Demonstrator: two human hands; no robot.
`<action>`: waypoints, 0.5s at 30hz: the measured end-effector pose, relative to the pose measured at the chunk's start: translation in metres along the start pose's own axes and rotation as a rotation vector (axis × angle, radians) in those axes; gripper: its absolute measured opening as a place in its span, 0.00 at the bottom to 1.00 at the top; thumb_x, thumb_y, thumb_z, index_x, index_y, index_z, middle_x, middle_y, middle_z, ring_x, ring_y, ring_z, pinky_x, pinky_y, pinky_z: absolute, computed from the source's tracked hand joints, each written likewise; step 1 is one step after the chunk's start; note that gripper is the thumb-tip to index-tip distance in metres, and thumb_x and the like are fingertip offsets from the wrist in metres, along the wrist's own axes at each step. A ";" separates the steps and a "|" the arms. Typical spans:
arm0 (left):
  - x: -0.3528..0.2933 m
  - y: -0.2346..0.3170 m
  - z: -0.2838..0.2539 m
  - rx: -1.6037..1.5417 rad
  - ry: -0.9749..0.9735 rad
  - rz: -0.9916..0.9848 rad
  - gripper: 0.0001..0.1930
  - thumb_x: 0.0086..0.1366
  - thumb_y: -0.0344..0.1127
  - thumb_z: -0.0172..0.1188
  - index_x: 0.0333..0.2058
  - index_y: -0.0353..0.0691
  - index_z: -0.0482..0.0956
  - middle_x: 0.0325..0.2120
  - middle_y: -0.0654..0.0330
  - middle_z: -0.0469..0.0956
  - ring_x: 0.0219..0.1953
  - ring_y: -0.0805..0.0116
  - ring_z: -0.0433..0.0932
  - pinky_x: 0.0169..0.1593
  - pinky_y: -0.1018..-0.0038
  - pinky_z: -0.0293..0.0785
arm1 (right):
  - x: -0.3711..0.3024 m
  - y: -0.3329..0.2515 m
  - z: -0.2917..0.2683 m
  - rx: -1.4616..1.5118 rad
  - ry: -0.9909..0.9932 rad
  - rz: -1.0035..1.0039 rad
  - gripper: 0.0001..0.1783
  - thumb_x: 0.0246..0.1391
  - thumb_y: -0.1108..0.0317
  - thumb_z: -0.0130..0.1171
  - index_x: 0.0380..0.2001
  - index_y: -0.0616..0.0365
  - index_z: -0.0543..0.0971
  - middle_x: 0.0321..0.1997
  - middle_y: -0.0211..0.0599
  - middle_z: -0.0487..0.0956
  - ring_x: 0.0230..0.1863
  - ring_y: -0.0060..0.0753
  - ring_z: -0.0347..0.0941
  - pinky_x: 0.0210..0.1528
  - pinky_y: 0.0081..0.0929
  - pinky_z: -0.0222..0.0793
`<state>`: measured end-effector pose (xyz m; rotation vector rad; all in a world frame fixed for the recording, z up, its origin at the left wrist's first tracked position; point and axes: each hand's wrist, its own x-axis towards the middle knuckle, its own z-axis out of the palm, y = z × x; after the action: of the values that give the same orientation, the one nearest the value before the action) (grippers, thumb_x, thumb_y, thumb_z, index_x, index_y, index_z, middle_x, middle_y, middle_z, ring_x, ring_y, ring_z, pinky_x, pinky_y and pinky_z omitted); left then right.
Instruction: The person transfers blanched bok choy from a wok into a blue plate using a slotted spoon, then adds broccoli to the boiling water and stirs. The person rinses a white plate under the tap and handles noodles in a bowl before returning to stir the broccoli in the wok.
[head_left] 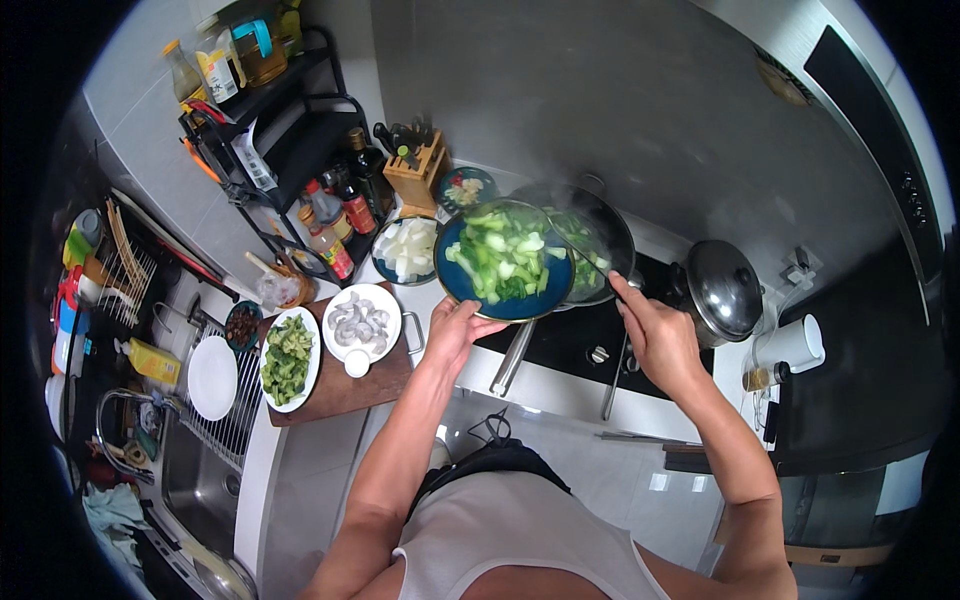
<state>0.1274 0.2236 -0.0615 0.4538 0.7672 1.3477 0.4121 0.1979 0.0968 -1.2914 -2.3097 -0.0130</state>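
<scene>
My left hand (458, 325) grips the near rim of a dark blue plate (455, 278) heaped with chopped leafy greens (500, 245). The plate is held over the left side of a dark frying pan (622, 235) and hides part of it. More greens (588, 268) lie in the pan, and steam hangs above. In my right hand (650, 325) is a long thin-handled cooking utensil (580, 248), fingers closed round its handle. It slants up and left toward the plate's right edge; its head cannot be made out among the greens. The pan's metal handle (513, 358) points toward me.
Left of the pan are a plate of white slices (408, 248), a plate of shrimp (385, 305) and a white oval plate of chopped greens (290, 360) on a wooden board (335, 392). A lidded pot (722, 290) stands right. A knife block (417, 175) and bottle rack (300, 130) are behind.
</scene>
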 end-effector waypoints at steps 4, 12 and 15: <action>0.006 0.000 -0.002 -0.013 -0.012 0.017 0.13 0.66 0.22 0.45 0.48 0.23 0.68 0.42 0.38 0.80 0.40 0.44 0.85 0.46 0.54 0.86 | -0.017 -0.002 0.009 -0.142 0.052 -0.082 0.29 0.57 0.72 0.63 0.63 0.45 0.74 0.15 0.38 0.67 0.13 0.40 0.68 0.17 0.37 0.65; 0.008 0.001 -0.001 -0.005 -0.016 0.004 0.16 0.65 0.22 0.47 0.50 0.20 0.67 0.43 0.35 0.79 0.42 0.42 0.84 0.47 0.52 0.85 | -0.035 -0.009 0.008 -0.136 0.067 -0.046 0.30 0.55 0.75 0.63 0.62 0.43 0.76 0.16 0.35 0.66 0.15 0.37 0.65 0.20 0.35 0.65; 0.007 0.001 0.001 -0.002 0.006 0.003 0.16 0.65 0.22 0.47 0.50 0.20 0.68 0.44 0.35 0.79 0.42 0.43 0.84 0.48 0.52 0.85 | -0.040 -0.007 0.009 -0.167 0.070 -0.090 0.34 0.52 0.76 0.64 0.63 0.43 0.75 0.16 0.33 0.62 0.14 0.33 0.63 0.16 0.34 0.63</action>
<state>0.1276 0.2308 -0.0623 0.4500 0.7703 1.3535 0.4205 0.1641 0.0740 -1.2435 -2.3452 -0.2828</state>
